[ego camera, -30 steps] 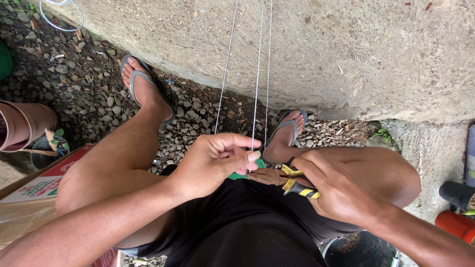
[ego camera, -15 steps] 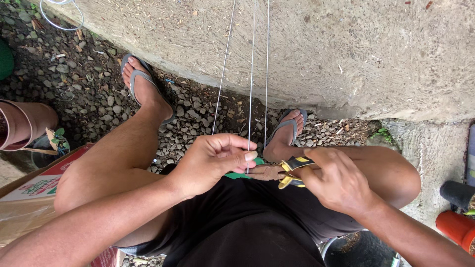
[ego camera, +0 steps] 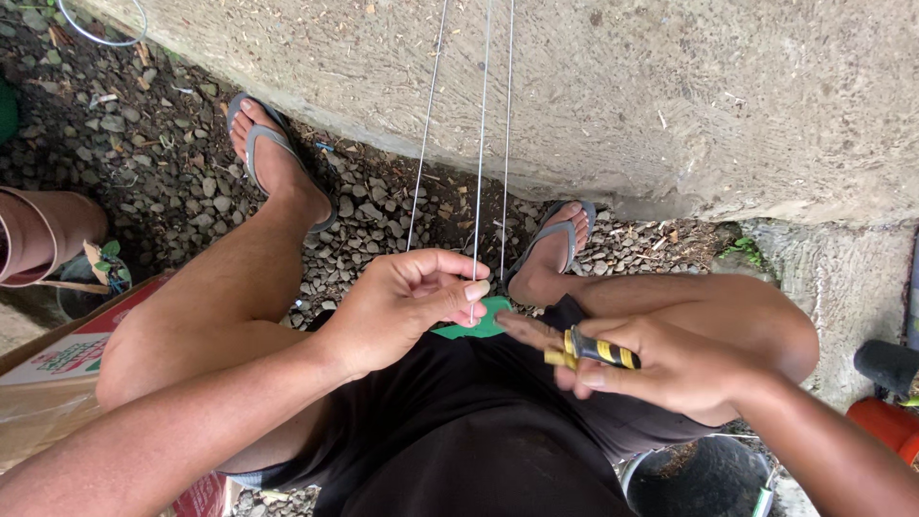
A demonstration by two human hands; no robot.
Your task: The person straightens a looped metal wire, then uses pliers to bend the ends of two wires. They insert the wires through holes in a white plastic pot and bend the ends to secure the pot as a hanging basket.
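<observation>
Thin grey wires, three of them, run down from twelve o'clock across the rough concrete wall toward the person's lap, their long axes nearly straight up and down in the head view. The left hand sits at the middle of the picture, its fingers pinched shut on the middle wire where it ends, just above a small green piece resting on the black shorts. The other two wires pass close on either side of that pinch, one behind the knuckles, one just at three o'clock of the thumb tip.

At four o'clock from the pinch, the right hand is clenched round the yellow-and-black handles of a pair of pliers. The tool lies almost level, its tip pointing toward nine o'clock, near the left thumb but not touching the wire. So the held wire stands at about ten o'clock from the plier tip, crossing the tool's axis nearly at right angles, and the left hand is the one on it.

Gravel covers the ground, with both feet in grey sandals planted near the wall's foot. A cardboard box lies at eight o'clock, beside a terracotta pot.
</observation>
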